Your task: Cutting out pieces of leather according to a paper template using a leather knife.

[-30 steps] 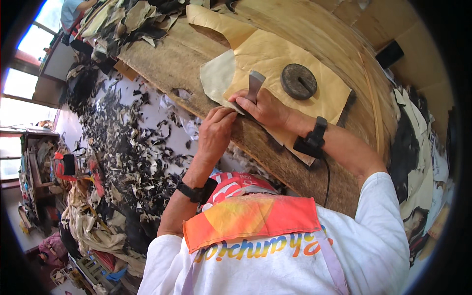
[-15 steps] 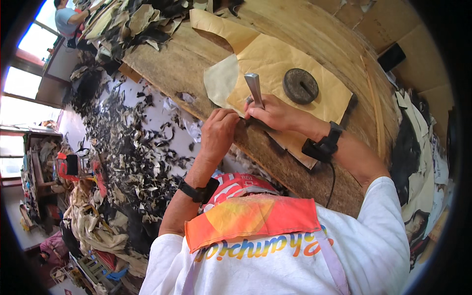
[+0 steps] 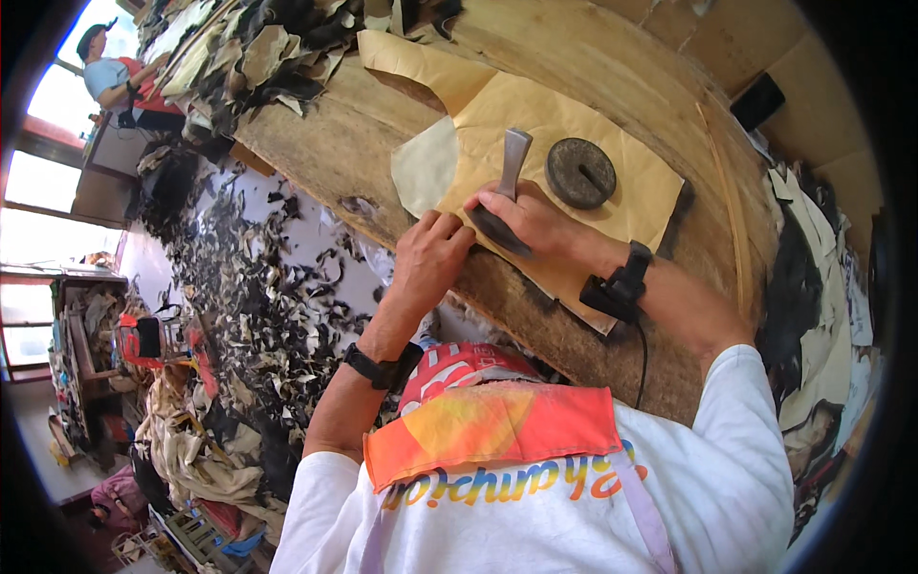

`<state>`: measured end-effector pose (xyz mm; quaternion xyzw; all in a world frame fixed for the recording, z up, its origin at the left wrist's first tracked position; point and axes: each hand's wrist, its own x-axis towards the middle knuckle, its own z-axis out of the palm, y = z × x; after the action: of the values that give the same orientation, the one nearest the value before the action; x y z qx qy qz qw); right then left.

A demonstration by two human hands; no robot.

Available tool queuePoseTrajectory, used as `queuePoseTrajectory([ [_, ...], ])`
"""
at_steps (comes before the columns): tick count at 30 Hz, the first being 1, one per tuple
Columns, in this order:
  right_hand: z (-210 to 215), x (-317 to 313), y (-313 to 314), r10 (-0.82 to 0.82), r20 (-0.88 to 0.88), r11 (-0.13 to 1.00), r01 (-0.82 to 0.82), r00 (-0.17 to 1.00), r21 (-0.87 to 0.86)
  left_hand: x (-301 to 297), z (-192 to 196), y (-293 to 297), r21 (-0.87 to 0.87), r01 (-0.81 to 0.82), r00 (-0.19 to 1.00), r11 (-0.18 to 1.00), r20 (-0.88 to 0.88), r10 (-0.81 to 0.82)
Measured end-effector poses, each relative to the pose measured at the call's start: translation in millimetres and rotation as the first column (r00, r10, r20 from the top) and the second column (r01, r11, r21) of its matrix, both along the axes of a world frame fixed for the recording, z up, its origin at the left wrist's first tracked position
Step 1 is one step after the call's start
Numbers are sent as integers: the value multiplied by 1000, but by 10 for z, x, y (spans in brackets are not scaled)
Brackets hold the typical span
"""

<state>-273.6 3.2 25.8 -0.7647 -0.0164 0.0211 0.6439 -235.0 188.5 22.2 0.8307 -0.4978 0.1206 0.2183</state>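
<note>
A tan sheet [image 3: 497, 105], like a hide with dark edging, lies across a wooden board [image 3: 354, 153]. My right hand [image 3: 531, 220] is closed around a knife [image 3: 516, 158]. Its flat metal handle sticks up past the thumb, and a broad dark blade shows under the fingers, by the sheet's near edge. Just left of the blade, my left hand [image 3: 435, 253] is curled at the board's edge, fingertips pressed down; what they pinch is hidden. On the sheet, beyond my right hand, rests a round dark disc [image 3: 581, 173] with a slot.
A pale piece [image 3: 426, 167] lies at the sheet's left. Scraps of hide [image 3: 277, 48] are heaped at the board's far left end. Black and white scraps [image 3: 277, 287] cover the floor at left. Another person [image 3: 124, 81] works at the far left. Hides [image 3: 813, 297] hang at right.
My right hand has lifted slightly and turned the knife, so its dark blade now shows. My left hand has shifted a little right. The person at the far left has come further into view.
</note>
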Motion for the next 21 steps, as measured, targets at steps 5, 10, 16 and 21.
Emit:
queuePoseTrajectory([
  [5,34,55,133,5,120,997,4,993,-74,-78,-102,46,-199,-59,998,978,-47,50],
  [10,3,125,192,65,311,990,-23,948,-138,-123,-147,56,-291,-124,987,949,-132,88],
  [16,-5,147,193,130,331,966,-44,935,-254,-114,-172,68,-306,-134,984,943,-152,90],
  [21,25,112,206,107,341,971,-25,934,-237,-82,-173,56,-335,-129,984,933,-158,80],
])
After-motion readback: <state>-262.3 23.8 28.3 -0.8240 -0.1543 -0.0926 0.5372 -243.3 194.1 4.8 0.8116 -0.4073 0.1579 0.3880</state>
